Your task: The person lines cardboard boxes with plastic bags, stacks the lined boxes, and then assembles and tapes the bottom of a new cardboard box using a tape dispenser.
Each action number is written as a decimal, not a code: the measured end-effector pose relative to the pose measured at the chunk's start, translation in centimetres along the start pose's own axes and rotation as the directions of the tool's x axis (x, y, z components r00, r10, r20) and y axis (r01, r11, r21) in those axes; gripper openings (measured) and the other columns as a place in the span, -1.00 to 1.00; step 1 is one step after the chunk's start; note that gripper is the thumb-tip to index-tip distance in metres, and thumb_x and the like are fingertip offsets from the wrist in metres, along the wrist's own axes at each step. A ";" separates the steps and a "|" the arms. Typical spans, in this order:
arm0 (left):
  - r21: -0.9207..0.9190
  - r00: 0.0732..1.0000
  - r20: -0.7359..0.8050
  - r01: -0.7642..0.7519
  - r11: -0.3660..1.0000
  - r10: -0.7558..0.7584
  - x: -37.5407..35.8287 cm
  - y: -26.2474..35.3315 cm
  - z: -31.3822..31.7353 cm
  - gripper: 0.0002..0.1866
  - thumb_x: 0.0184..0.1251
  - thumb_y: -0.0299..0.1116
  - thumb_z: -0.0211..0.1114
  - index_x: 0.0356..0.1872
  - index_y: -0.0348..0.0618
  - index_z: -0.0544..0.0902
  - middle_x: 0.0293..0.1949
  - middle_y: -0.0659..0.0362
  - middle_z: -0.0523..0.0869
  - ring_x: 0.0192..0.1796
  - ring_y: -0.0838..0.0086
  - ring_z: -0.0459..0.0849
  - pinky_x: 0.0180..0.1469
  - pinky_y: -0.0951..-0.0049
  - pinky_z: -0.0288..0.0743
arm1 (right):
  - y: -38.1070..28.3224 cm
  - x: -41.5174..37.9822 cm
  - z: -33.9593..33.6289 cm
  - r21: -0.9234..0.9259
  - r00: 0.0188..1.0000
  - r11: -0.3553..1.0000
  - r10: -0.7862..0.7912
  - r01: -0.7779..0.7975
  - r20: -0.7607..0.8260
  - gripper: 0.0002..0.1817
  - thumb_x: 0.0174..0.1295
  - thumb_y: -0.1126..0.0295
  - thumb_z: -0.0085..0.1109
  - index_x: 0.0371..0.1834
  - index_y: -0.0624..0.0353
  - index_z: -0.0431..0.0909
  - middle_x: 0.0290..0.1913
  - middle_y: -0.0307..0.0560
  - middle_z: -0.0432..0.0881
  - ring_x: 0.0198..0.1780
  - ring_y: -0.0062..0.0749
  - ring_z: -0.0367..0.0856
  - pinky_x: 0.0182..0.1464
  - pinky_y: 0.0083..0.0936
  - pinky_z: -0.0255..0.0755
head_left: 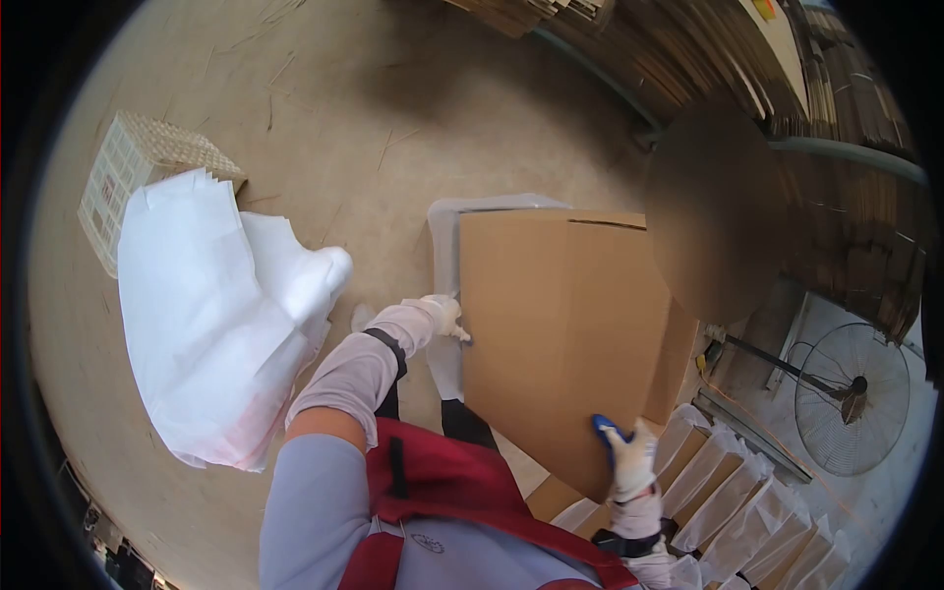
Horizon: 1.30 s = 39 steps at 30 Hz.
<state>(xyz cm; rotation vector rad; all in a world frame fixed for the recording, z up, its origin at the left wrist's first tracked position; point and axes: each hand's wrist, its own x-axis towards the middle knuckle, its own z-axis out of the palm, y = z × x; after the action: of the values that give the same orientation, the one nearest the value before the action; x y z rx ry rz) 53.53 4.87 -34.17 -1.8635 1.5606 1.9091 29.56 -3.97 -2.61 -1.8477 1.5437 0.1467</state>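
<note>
A flat piece of brown cardboard (551,315), apparently a folded box, lies in front of me. White translucent wrapping (445,246) shows along its far and left edges. My left hand (444,317), in a pale glove, is closed at the left edge, where cardboard and wrapping meet; its fingertips are partly hidden. My right hand (632,460), in a glove with blue on the fingers, grips the near right edge of the cardboard. Its thumb lies on top and the other fingers are largely out of sight.
White sheets or bags (206,315) are heaped at left against a pale plastic crate (147,172). Several wrapped cardboard pieces (728,492) stand in a row at near right. A caged fan (852,398) is beyond them. Stacked cardboard (688,54) fills the far right behind a metal rail (846,147).
</note>
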 end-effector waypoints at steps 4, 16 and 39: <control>-0.101 0.941 -0.254 0.205 0.973 -0.225 1.7 2.7 2.9 -0.75 0.13 -0.30 0.18 -0.22 -0.17 0.69 -0.12 -0.04 0.66 -0.01 0.11 0.61 0.01 0.25 0.50 | 1.3 0.3 7.5 -0.143 0.992 0.989 -0.007 0.025 0.125 -0.56 0.13 0.21 0.22 0.01 0.25 0.49 -0.17 0.19 0.62 -0.12 0.06 0.58 -0.04 -0.28 0.43; -0.636 0.513 -0.762 -0.476 0.608 -0.395 -16.0 14.6 -1.5 -0.17 0.19 -0.24 0.28 0.41 -0.06 -0.01 0.23 -0.07 0.37 0.25 0.33 0.41 0.12 0.53 0.41 | 2.2 1.6 0.2 -0.228 0.861 0.880 -0.463 0.417 -0.212 -0.20 0.04 0.11 0.27 0.33 0.14 0.16 0.33 0.19 0.14 0.32 0.10 0.10 0.29 -0.02 0.03; 0.129 0.520 -0.833 0.516 0.847 -0.190 -37.2 -7.6 10.1 -0.24 -0.01 0.18 0.25 0.23 0.05 0.40 0.35 0.12 0.22 0.42 0.15 0.05 0.37 -0.20 -0.27 | 8.2 0.5 4.5 -0.324 0.861 0.860 -0.469 0.395 -0.196 -0.49 0.15 0.39 0.15 0.20 0.21 0.34 0.18 0.12 0.41 0.19 -0.07 0.37 0.26 -0.33 0.19</control>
<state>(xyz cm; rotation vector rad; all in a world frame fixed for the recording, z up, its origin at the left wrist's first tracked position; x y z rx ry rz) 61.24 36.69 -12.40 -2.7266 1.3198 0.4933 23.92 -1.98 -9.82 -2.4818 1.2738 -0.1163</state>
